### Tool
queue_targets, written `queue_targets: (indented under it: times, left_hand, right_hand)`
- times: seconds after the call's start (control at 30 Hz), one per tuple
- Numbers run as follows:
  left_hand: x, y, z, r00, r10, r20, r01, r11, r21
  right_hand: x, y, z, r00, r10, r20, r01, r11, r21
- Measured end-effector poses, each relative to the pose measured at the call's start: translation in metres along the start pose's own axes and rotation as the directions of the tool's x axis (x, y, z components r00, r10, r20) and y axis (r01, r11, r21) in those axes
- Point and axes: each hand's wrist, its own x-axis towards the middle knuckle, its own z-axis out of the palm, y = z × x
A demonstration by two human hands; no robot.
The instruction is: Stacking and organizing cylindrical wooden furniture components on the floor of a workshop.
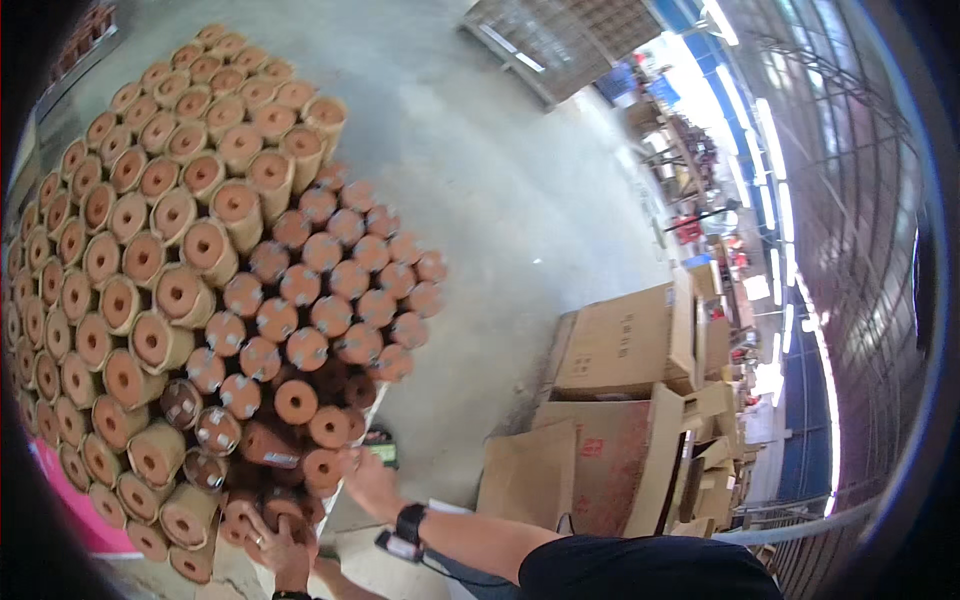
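Brown cylindrical rolls with centre holes stand packed together on the left. At the lower edge of the group, my left hand [284, 553] has its fingers spread around the top of a brown roll [285, 503]. My right hand [370, 486] reaches in from the lower right, its curled fingers against the side of another holed roll [322, 470]; its fingertips are partly hidden. Between them and the upright rolls, a darker roll [270, 446] lies tilted with a pale label on its side. A dark wristband [409, 522] is on my right wrist.
Paper-wrapped rolls [176, 292] fill the far left; rolls with grey tape pieces [332, 314] stand beside them. A green-and-black object [381, 449] lies by my right hand. Cardboard boxes [628, 340] stand on the right, a pallet-like stack [560, 40] at the back, pink sheet [85, 510] at lower left.
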Motion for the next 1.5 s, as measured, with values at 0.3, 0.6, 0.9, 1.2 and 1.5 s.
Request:
queue_targets:
  times: [0.3,0.6,0.9,1.2,1.5]
  left_hand:
    - [0.018,0.027,-0.002,0.993,0.114,-0.037,-0.118,0.983,-0.144]
    - [0.013,0.012,0.006,0.984,0.12,-0.132,-0.133,0.987,-0.089]
    - [0.018,0.015,0.01,0.99,0.107,-0.094,-0.114,0.991,-0.069]
    - [0.01,0.003,0.012,0.991,0.095,-0.099,-0.096,0.995,-0.009]
    - [0.016,0.038,-0.011,0.991,0.137,0.006,-0.136,0.988,-0.069]
  right_hand:
    - [0.039,-0.114,-0.01,0.47,-0.851,0.235,0.789,0.286,-0.543]
    - [0.049,-0.099,0.013,0.252,-0.916,0.313,0.82,0.031,-0.572]
    - [0.031,-0.095,0.031,0.371,-0.823,0.431,0.722,-0.037,-0.69]
    - [0.027,-0.069,0.017,0.238,-0.924,0.3,0.805,0.015,-0.593]
    - [0.022,-0.032,-0.026,0.537,-0.788,0.302,0.791,0.346,-0.505]
